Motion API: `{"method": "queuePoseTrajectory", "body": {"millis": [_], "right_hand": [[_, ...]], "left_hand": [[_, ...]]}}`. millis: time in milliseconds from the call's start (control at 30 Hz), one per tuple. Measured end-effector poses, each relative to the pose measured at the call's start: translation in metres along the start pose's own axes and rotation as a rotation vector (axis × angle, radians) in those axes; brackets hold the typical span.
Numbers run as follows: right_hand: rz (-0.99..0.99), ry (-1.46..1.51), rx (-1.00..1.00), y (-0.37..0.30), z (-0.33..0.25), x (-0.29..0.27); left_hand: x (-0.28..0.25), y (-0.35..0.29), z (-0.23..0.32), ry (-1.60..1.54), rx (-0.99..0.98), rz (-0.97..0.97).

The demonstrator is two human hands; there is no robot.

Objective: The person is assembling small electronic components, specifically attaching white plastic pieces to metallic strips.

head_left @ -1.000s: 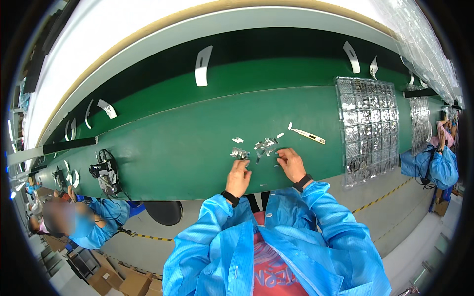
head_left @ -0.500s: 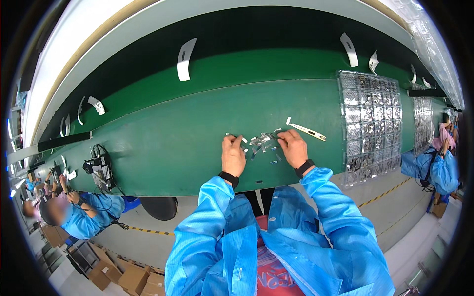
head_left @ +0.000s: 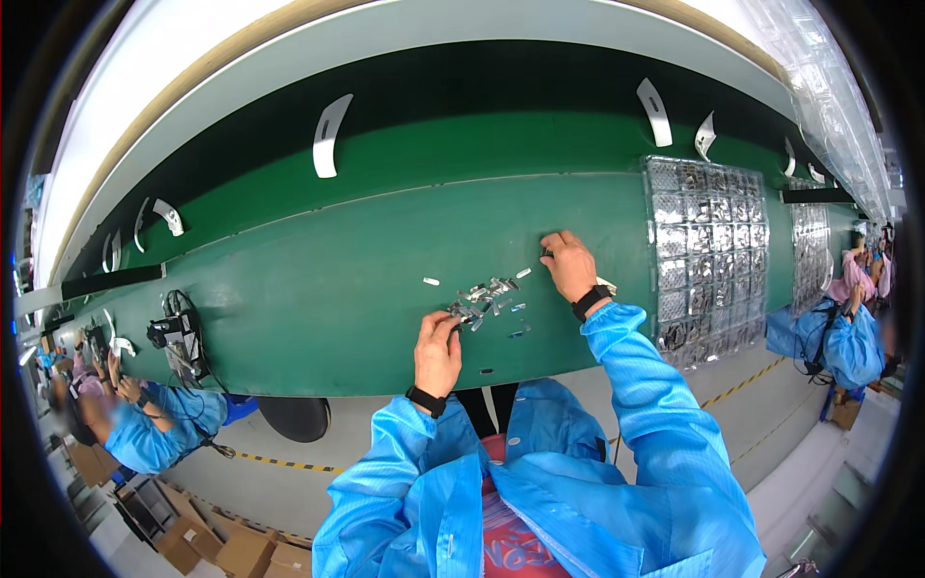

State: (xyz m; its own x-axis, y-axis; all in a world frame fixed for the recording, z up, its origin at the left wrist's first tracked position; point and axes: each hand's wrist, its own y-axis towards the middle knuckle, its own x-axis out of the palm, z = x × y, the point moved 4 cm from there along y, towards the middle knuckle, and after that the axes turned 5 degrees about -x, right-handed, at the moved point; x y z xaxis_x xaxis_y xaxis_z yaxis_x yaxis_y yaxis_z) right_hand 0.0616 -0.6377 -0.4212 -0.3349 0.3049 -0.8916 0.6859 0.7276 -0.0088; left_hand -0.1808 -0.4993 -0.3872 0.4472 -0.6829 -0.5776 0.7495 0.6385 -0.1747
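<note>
A loose pile of small shiny metal pieces (head_left: 488, 301) lies on the green table before me. At its near left edge is my left hand (head_left: 439, 352), fingers curled together with the tips touching the pile; what they pinch, if anything, is hidden. My right hand (head_left: 571, 267) is beyond the pile to the right, thumb and fingers closed on a small dark piece (head_left: 547, 253) that shows only in part. Beneath the right wrist, a slim pale-yellow tool (head_left: 606, 286) is mostly covered. Small white pieces lie apart from the pile, one (head_left: 431, 281) to its left.
Clear plastic trays (head_left: 708, 255) with many filled compartments stand to the right. A black-and-silver device with cables (head_left: 176, 337) sits at the left. White curved brackets (head_left: 332, 135) line the back. Co-workers in blue sit on both sides; a dark stool (head_left: 295, 418) is below the table edge.
My left hand has drawn back toward me, to the pile's near left edge. My right hand has moved away from the pile to its far right, now covering most of the slim tool.
</note>
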Motion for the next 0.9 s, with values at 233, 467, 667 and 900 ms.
{"method": "queuePoseTrajectory", "body": {"millis": [233,467,667,900], "right_hand": [[-0.051,0.182,0.014,-0.001,-0.003,-0.014],[0.121,0.990,0.245,-0.062,-0.072,-0.052],[0.217,0.744,-0.016,-0.080,-0.102,-0.085],[0.283,0.418,-0.246,-0.090,-0.100,-0.097]], "left_hand": [[0.017,0.006,0.035,-0.247,-0.072,-0.122],[0.036,0.011,0.074,-0.977,-0.385,-0.304],[0.045,0.004,0.078,-1.266,-0.457,-0.414],[0.051,-0.005,0.082,-1.142,-0.570,-0.425]]}}
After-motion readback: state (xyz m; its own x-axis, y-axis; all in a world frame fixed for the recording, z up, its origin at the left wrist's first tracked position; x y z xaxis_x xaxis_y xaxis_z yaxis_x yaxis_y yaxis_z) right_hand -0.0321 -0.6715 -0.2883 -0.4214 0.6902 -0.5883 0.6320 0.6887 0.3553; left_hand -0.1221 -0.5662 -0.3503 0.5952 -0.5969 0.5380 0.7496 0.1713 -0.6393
